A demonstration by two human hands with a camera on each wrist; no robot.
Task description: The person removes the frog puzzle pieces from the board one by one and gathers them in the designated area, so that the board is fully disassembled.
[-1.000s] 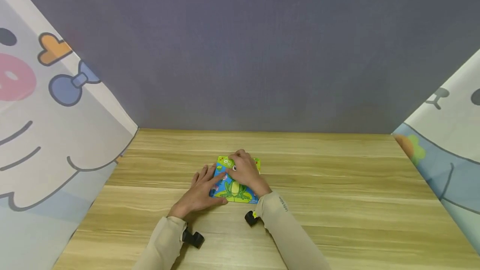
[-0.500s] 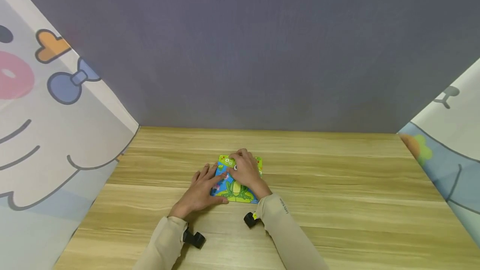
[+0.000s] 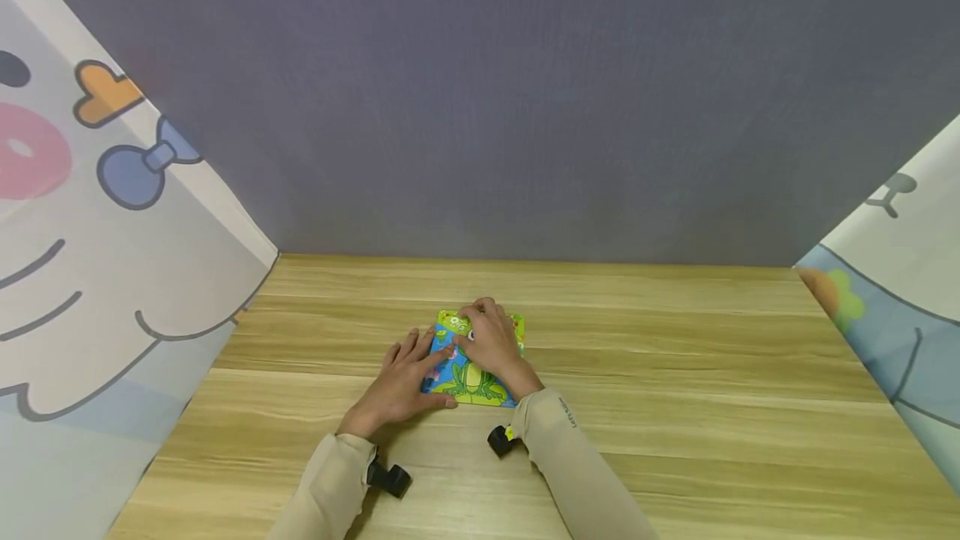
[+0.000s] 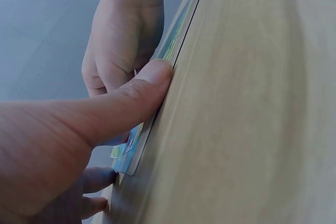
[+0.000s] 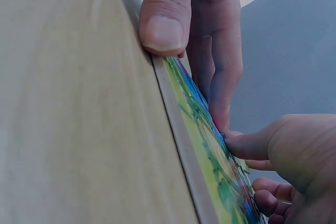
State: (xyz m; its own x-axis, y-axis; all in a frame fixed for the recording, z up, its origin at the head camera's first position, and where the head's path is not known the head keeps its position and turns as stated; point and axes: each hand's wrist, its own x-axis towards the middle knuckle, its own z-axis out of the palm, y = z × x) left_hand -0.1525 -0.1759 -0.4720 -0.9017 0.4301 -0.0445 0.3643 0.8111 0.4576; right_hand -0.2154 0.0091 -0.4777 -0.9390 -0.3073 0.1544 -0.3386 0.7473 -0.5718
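A thin, rigid frog puzzle (image 3: 476, 394), blue and green with a grey-brown edge, lies flat on the table in the head view. My left hand (image 3: 401, 386) spreads along its left side, thumb on the near edge and index finger reaching over the picture; the other fingers lie at the left edge. My right hand (image 3: 495, 344) bends over the upper half, thumb and curled fingertips set about the frog's eye, covering much of the head. The right wrist view shows that thumb (image 5: 241, 142) against the puzzle's surface; I cannot tell whether it pinches a loose piece.
The wood-grain table (image 3: 675, 407) extends around the puzzle. A grey panel (image 3: 525, 107) rises at its far edge, with cartoon-printed walls (image 3: 97, 273) on both sides. A black wrist camera (image 3: 390, 479) sits below the left hand, another camera (image 3: 501, 440) by the right sleeve.
The head view shifts slightly. Both hands and the puzzle keep almost the same positions relative to one another.
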